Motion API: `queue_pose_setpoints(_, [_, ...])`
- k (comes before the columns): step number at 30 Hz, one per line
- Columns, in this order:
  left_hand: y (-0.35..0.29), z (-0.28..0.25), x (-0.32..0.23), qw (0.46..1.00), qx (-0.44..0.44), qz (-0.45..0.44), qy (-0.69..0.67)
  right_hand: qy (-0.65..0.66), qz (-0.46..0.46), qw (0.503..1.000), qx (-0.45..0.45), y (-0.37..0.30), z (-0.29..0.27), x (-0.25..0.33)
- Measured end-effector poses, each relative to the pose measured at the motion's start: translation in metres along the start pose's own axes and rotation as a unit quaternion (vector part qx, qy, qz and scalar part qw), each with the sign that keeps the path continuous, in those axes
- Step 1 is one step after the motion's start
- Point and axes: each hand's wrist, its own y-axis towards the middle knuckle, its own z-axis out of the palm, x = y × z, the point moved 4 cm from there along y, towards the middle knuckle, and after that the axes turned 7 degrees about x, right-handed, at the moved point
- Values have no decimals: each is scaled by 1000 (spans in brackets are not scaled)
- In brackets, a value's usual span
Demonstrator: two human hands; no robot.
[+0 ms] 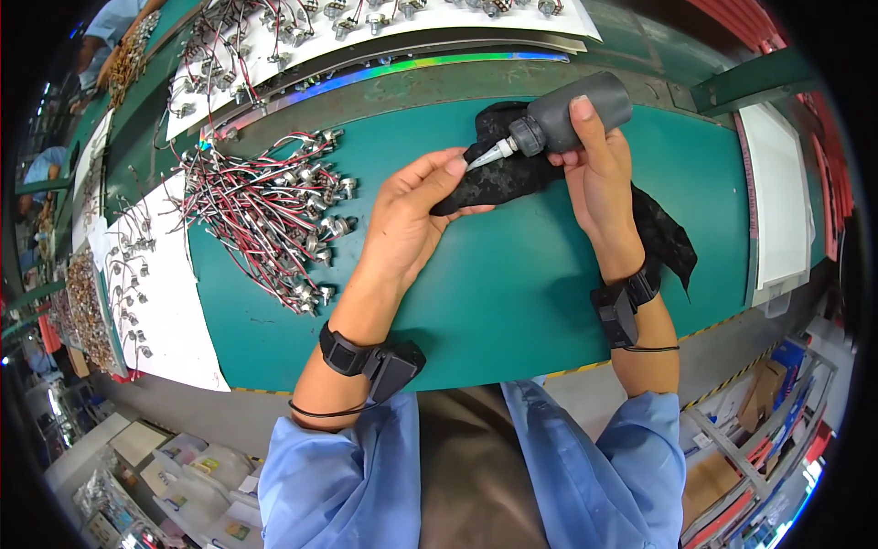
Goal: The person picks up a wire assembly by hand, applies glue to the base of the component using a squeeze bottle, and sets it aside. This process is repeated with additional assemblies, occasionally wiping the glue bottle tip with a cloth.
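My right hand (593,165) is closed round a dark grey squeeze bottle (590,105), tilted so its pale pointed nozzle (491,154) aims down to the left. With thumb and fingers pinched, my left hand (416,197) grips the left end of a black cloth (498,183), right by the nozzle tip. The cloth passes under the bottle, and another dark fabric end (666,233) hangs out beyond my right wrist. Left of my left hand lies a heap of potentiometers with red, black and white wires (274,215).
The green mat (476,320) covers the bench. White sheets (169,302) at the left and a raised shelf (439,46) at the back carry more wired parts. A white tray (776,197) stands at the right end. Other people's arms (101,46) show at the far left.
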Motion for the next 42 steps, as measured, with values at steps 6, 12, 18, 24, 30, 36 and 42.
queue_pose_setpoints(6, [4,-6,7,992,-7,39,116,-81,-46,995,17,-6,0,6])
queue_pose_setpoints(12, [10,-1,13,995,-57,33,76,-214,-275,937,24,-24,12,34])
queue_pose_setpoints(18, [16,8,20,991,-104,41,-73,-411,-567,713,-27,-60,19,76])
queue_pose_setpoints(24, [-10,8,7,914,-76,158,367,-250,-462,840,-137,-59,17,80])
queue_pose_setpoints(30, [-147,-33,-44,717,-164,347,581,-62,-329,940,-71,-56,71,72])
queue_pose_setpoints(36, [-197,-101,-46,692,-430,230,533,105,-155,981,40,-43,111,43])
queue_pose_setpoints(42, [-178,-100,-42,664,-413,176,597,175,-72,980,65,-34,114,3])
